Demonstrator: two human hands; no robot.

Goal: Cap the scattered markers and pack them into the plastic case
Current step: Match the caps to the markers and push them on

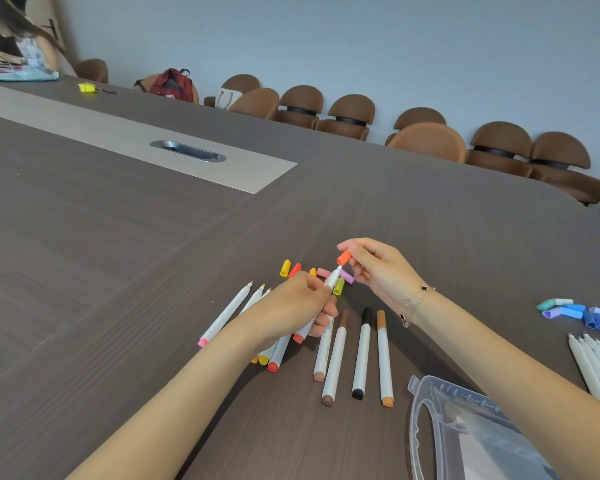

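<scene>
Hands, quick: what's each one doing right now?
Left hand: fingers grip an uncapped white marker.
Right hand: fingers pinch an orange cap just above the marker's tip.

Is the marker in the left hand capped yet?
Not yet: the orange cap, pinched by the right hand, sits just off the marker tip.

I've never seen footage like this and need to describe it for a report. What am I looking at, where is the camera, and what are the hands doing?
There is no machine: a person wears a camera on the head, looking down at their own hands. The left hand grips a white marker with its tip bare; the right hand pinches an orange cap just above that tip. On the table lie capped markers, uncapped ones, loose caps and, near right, the clear plastic case.
</scene>
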